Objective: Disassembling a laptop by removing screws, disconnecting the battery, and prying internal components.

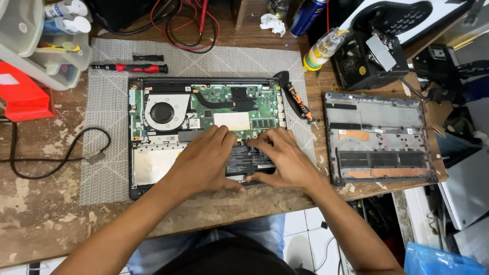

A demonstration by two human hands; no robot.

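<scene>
An opened laptop (pixel 153 168) lies bottom-up on a grey mat (pixel 102 153), showing its green board (pixel 224 104), a round fan (pixel 163 113) and a black battery (pixel 248 159). My left hand (pixel 204 160) rests flat on the battery's left part, fingers pointing toward the board. On the battery's right part sits my right hand (pixel 285 160), its fingertips at the battery's top edge by the board and its thumb at the near edge. Both hands press on or grasp the battery; the battery's near edge is largely hidden.
The laptop's removed bottom cover (pixel 379 137) lies to the right. A black-orange screwdriver (pixel 296 99) rests by the laptop's right edge, a red-black one (pixel 130 67) behind it. A yellowish bottle (pixel 321 51), a black cable (pixel 61 153), a red object (pixel 23 97) and plastic bins (pixel 51 46) surround the mat.
</scene>
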